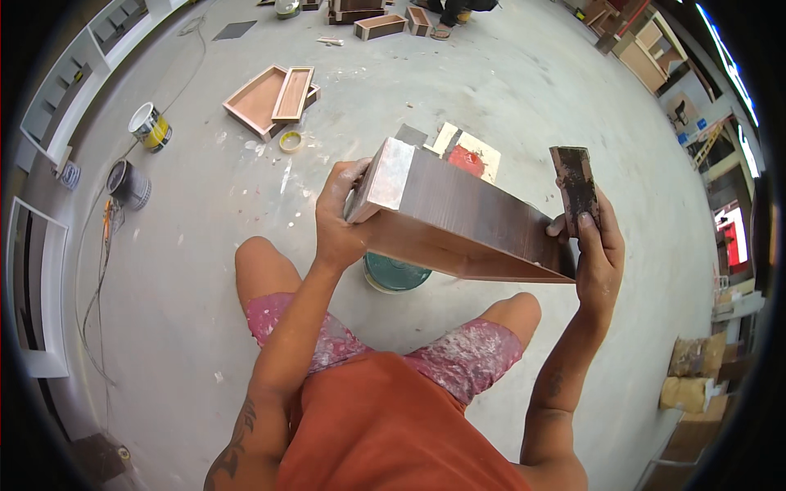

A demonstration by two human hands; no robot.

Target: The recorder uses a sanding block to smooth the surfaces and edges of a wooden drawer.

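I sit on a concrete floor and hold a dark brown wooden drawer box [463, 217] up in front of me, tilted, its pale end face toward the upper left. My left hand [337, 217] grips that left end. My right hand [594, 245] steadies the right end and also pinches a dark, dirty sanding block [575, 186] that sticks up above the box. A teal can [395, 274] stands on the floor between my knees, partly hidden under the box.
Two shallow wooden trays [270, 96] and a roll of tape [290, 141] lie ahead on the left. A paint tin [149, 126] and a dark bucket [128, 183] stand further left. More boxes [379, 25] lie at the back. White cabinets line the left wall.
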